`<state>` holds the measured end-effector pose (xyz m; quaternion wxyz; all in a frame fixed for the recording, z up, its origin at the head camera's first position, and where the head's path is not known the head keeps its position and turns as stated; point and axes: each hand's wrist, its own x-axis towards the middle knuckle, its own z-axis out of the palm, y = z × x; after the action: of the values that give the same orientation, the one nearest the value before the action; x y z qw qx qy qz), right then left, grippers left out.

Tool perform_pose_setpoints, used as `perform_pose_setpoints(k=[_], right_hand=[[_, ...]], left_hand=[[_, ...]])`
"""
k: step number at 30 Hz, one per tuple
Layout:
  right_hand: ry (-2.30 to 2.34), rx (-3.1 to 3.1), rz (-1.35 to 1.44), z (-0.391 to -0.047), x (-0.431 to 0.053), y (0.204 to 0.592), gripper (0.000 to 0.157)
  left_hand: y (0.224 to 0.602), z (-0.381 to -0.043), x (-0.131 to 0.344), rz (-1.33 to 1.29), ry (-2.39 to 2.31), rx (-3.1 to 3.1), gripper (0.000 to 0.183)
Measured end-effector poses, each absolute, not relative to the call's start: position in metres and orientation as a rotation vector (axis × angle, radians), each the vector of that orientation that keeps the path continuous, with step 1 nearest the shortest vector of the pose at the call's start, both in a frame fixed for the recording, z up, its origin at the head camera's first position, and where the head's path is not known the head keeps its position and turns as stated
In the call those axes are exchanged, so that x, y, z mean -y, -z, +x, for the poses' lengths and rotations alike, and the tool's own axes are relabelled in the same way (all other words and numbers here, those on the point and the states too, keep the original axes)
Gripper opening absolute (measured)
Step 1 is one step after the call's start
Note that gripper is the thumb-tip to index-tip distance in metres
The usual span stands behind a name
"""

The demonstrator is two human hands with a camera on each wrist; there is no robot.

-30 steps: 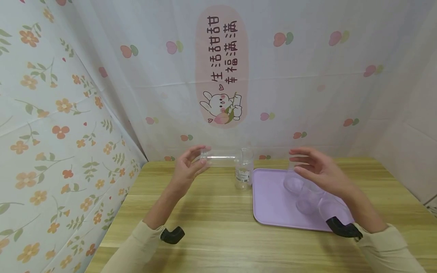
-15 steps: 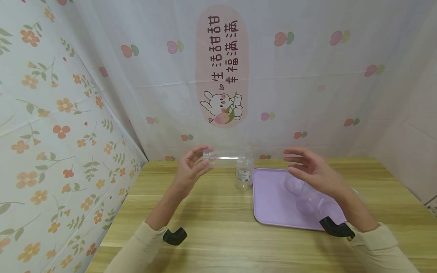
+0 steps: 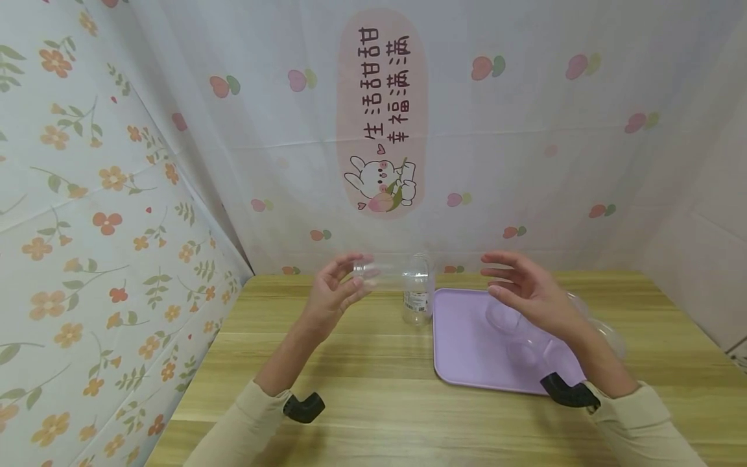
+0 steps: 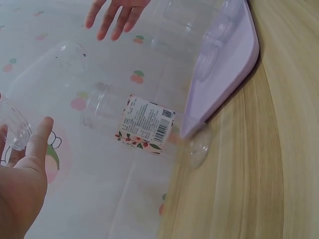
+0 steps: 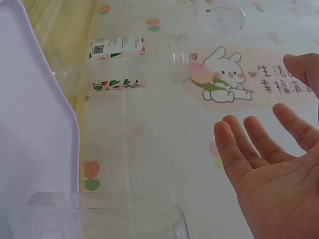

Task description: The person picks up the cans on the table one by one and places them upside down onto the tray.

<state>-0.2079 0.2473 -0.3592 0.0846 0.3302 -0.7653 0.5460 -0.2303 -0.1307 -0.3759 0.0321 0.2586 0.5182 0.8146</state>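
Note:
My left hand [image 3: 332, 295] grips a clear jar [image 3: 385, 272] by its threaded mouth and holds it sideways above the table, base to the right. Just beyond, a second clear jar with a printed label [image 3: 416, 302] stands upright on the wood, mouth up; the held jar's base overlaps its top in the head view. Over the lilac tray [image 3: 461, 357] my right hand [image 3: 537, 295] hovers with fingers apart, palm facing left and nothing in it. The right wrist view shows the held jar's round base [image 5: 222, 20] beyond the labelled jar [image 5: 117, 62].
Several clear containers [image 3: 524, 352] stand on the tray, partly hidden behind my right forearm. The wooden table [image 3: 362, 389] ends at a printed curtain [image 3: 262, 162] at the back. A flowered cloth [image 3: 105, 259] hangs along the left side.
My left hand has shifted slightly right, carrying the jar with it. My right hand has drifted left over the tray. The labelled jar has stayed in place.

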Motion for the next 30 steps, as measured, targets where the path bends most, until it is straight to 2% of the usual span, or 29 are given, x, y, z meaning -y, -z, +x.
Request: perform_pose_setpoints(k=[30], right_hand=[[-1.718,2.216,1.034,-0.209,-0.232,0.363,0.054]], left_hand=[[0.381,-0.229,0.117,0.734,-2.513,-1.587,0.038]])
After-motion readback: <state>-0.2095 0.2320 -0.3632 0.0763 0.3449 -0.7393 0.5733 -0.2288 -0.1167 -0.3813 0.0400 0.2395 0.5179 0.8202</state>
